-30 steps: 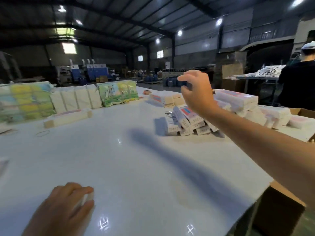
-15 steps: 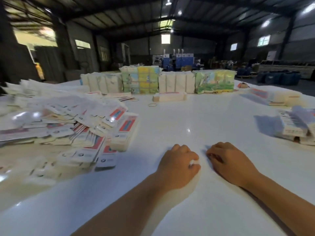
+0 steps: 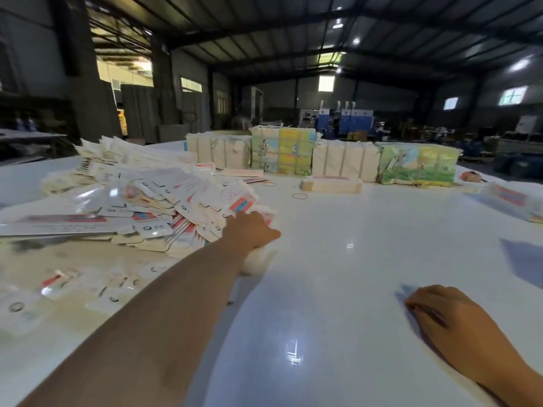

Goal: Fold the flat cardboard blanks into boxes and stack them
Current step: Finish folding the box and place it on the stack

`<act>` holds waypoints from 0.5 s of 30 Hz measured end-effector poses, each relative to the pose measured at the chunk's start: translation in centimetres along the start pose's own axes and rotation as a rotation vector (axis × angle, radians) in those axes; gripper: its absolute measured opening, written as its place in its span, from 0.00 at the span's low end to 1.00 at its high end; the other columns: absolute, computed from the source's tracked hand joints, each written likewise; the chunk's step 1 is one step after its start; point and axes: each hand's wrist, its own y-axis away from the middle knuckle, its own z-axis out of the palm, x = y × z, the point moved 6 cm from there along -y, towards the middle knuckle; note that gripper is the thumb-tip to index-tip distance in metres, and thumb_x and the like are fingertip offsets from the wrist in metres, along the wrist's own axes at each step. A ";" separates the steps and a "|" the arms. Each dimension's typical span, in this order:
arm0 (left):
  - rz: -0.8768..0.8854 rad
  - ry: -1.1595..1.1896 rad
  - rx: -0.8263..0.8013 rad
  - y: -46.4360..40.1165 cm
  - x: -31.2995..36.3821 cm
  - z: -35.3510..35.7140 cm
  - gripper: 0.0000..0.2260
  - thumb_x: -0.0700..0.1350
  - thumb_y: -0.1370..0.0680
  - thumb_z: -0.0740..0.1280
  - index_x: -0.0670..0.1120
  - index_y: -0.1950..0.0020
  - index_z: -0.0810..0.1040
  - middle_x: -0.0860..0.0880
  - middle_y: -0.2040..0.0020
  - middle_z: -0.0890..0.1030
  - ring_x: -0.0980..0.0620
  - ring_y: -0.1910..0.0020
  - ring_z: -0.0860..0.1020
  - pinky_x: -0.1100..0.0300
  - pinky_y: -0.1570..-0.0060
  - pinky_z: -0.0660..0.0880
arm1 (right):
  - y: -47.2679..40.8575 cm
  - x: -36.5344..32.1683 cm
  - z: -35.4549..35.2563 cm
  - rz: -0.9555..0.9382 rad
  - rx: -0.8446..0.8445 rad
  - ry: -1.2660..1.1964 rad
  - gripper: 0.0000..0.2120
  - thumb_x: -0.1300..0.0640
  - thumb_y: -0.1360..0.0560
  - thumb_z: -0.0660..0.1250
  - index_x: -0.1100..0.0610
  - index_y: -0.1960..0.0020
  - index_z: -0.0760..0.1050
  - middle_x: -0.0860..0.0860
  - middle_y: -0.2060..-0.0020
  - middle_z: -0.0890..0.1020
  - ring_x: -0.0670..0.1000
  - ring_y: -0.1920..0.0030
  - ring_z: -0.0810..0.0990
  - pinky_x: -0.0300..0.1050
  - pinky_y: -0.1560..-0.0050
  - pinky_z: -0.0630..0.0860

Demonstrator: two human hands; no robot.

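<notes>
- While the left hand (image 3: 251,227) reaches out to the near edge of the heap of flat blanks (image 3: 141,201), its fingertips are hidden among the cards; I cannot tell whether it has one pinched or only touches them.
- Something pale shows under that palm, too blurred to name.
- Spread loose over the left side of the white desk (image 3: 338,289), the heap puts its nearest blanks within an arm's stretch, which is probably why the hand goes for that edge.
- Resting knuckles-up on the bare desk, well apart from the heap, the right hand (image 3: 452,315) has loosely curled fingers and holds nothing; it looks to be waiting for a blank to fold.
- Along the far edge stand bundled packs (image 3: 282,151), with a small tied stack (image 3: 330,183) and a rubber band (image 3: 299,196) just before them.
</notes>
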 end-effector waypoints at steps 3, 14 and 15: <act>-0.090 -0.043 0.034 -0.5 -1.2 1.1 0.31 0.66 0.30 0.63 0.49 0.34 0.68 0.41 0.33 0.67 0.38 0.34 0.62 0.46 0.40 0.62 | -0.1 0.4 0.1 0.032 -0.060 -0.029 0.09 0.65 0.28 0.70 0.53 0.63 0.81 0.49 0.59 0.83 0.55 0.56 0.79 0.46 0.55 0.72; -0.110 0.054 0.106 0.9 1.4 -2.7 0.28 0.59 0.28 0.66 0.48 0.32 0.65 0.41 0.32 0.65 0.40 0.33 0.60 0.48 0.43 0.63 | 0.1 0.0 -0.3 0.032 -0.053 -0.058 0.09 0.63 0.26 0.66 0.58 0.64 0.81 0.49 0.60 0.82 0.54 0.58 0.79 0.36 0.54 0.66; -0.056 0.043 0.128 1.7 2.6 -3.6 0.28 0.56 0.29 0.67 0.49 0.32 0.65 0.42 0.34 0.66 0.41 0.34 0.62 0.49 0.45 0.64 | 0.1 0.2 -0.2 0.043 -0.065 -0.054 0.08 0.65 0.27 0.67 0.59 0.64 0.81 0.51 0.60 0.83 0.55 0.57 0.79 0.36 0.54 0.65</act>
